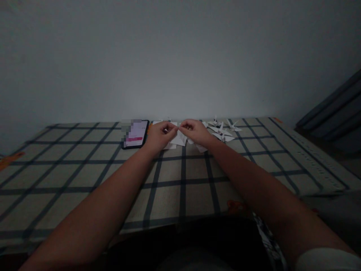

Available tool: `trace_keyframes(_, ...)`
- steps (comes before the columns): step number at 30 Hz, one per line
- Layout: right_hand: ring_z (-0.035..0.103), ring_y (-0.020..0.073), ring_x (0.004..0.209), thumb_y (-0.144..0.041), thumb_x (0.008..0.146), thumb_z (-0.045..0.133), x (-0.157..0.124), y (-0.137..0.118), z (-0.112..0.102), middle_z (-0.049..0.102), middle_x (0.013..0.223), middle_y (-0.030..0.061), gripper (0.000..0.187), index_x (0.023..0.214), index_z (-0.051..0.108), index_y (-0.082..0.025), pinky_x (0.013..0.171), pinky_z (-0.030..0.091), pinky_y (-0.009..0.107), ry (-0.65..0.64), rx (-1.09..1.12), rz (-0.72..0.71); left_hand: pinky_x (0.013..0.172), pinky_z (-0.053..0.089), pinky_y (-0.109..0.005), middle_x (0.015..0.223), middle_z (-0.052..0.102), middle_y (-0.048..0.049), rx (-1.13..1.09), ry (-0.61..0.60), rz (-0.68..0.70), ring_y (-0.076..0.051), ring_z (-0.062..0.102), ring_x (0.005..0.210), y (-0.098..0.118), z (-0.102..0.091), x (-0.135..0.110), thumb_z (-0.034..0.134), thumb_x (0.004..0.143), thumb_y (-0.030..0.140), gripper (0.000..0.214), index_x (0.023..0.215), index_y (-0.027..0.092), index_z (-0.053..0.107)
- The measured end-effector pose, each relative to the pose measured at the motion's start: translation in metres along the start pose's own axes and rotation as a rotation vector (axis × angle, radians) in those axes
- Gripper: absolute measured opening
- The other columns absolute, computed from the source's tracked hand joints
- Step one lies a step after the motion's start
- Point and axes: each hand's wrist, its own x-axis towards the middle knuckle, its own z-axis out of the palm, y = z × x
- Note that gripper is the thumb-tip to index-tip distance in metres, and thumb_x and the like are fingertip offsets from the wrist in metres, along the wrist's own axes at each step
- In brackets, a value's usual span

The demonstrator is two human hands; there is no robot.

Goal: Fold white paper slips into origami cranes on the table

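Note:
Both my arms reach far forward over a checked cloth (84, 165). My left hand (160, 135) and my right hand (196, 131) meet fingertip to fingertip, both pinched on a piece of white folded paper (179, 139) that hangs between them just above the cloth. More white paper lies flat under the hands.
A phone (135, 133) with a lit screen lies just left of my left hand. Several folded white paper cranes (222, 131) stand to the right of my right hand, near the wall. A dark sloping object (332, 113) is at the far right beyond the cloth's edge.

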Motion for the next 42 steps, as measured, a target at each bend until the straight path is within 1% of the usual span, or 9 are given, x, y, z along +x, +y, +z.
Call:
trace_keyframes(4,0.056,0.0146,0.074,-0.037,0.082,0.061,0.002,-0.004,-0.004,0.066,0.079,0.0029,0.021,0.081,0.066,-0.016,0.070,0.043,0.028,0.036,-0.015,0.036,0.059,0.045,-0.023,0.073,0.069,-0.0025,-0.008,0.076,0.007,-0.013,0.058,0.064,-0.004,0.000,0.001,0.065,0.081,0.035,0.019,0.075,0.017,0.069)
trace_keyframes(8,0.056,0.0149,0.074,-0.036,0.081,0.060,0.004,0.001,-0.012,0.066,0.080,0.0038,0.021,0.082,0.066,-0.016,0.071,0.044,0.029,0.037,-0.002,0.105,0.058,0.045,-0.023,0.072,0.067,-0.0023,-0.047,0.132,-0.027,-0.013,0.057,0.064,-0.012,-0.002,0.005,0.065,0.081,0.037,0.021,0.077,0.017,0.068)
trace_keyframes(13,0.057,0.0153,0.077,-0.034,0.079,0.061,0.005,0.005,-0.015,0.067,0.082,0.0040,0.018,0.082,0.067,-0.016,0.073,0.045,0.029,0.033,0.061,0.164,0.060,0.046,-0.024,0.071,0.066,-0.0017,-0.143,0.100,-0.127,-0.013,0.057,0.064,-0.008,-0.004,0.005,0.068,0.078,0.040,0.023,0.076,0.017,0.069)
trace_keyframes(18,0.055,0.0144,0.072,-0.037,0.077,0.063,0.007,0.008,-0.015,0.064,0.075,0.0010,0.020,0.079,0.065,-0.017,0.071,0.045,0.029,0.082,0.140,0.186,0.061,0.046,-0.026,0.063,0.063,-0.0008,-0.304,0.053,-0.224,-0.014,0.056,0.061,-0.006,-0.005,0.005,0.072,0.073,0.043,0.025,0.072,0.018,0.071)
trace_keyframes(22,0.053,0.0136,0.069,-0.039,0.077,0.064,0.008,0.010,-0.016,0.062,0.072,0.0002,0.021,0.076,0.063,-0.018,0.069,0.043,0.028,0.099,0.184,0.199,0.060,0.046,-0.026,0.067,0.064,-0.0011,-0.466,0.014,-0.284,-0.014,0.057,0.063,-0.011,-0.003,0.007,0.077,0.068,0.041,0.025,0.070,0.018,0.071)
trace_keyframes(26,0.052,0.0129,0.067,-0.040,0.080,0.063,0.007,0.008,-0.016,0.059,0.069,-0.0004,0.023,0.074,0.061,-0.018,0.066,0.042,0.027,0.070,0.229,0.221,0.061,0.047,-0.025,0.071,0.065,-0.0014,-0.567,0.014,-0.334,-0.013,0.058,0.066,-0.013,-0.001,0.008,0.079,0.067,0.041,0.025,0.071,0.018,0.070)
trace_keyframes(31,0.052,0.0120,0.066,-0.038,0.084,0.059,0.007,0.008,-0.014,0.058,0.069,-0.0009,0.022,0.074,0.059,-0.018,0.067,0.042,0.026,0.024,0.233,0.236,0.062,0.048,-0.025,0.074,0.066,-0.0022,-0.531,-0.013,-0.344,-0.014,0.059,0.068,-0.013,0.000,0.007,0.077,0.069,0.043,0.027,0.074,0.017,0.069)
trace_keyframes(37,0.051,0.0114,0.063,-0.040,0.088,0.059,0.008,0.011,-0.011,0.056,0.068,-0.0019,0.024,0.075,0.055,-0.020,0.063,0.043,0.025,0.046,0.235,0.238,0.063,0.048,-0.025,0.077,0.069,-0.0035,-0.444,0.009,-0.343,-0.014,0.059,0.067,-0.019,0.002,0.008,0.076,0.071,0.049,0.034,0.079,0.016,0.071)
trace_keyframes(42,0.057,0.0130,0.069,-0.033,0.087,0.057,0.006,0.006,-0.011,0.062,0.077,-0.0003,0.013,0.091,0.058,-0.021,0.063,0.046,0.025,0.069,0.279,0.265,0.067,0.052,-0.027,0.086,0.072,-0.0065,-0.496,0.038,-0.401,-0.015,0.063,0.072,-0.028,0.006,0.009,0.080,0.067,0.050,0.039,0.085,0.016,0.073)
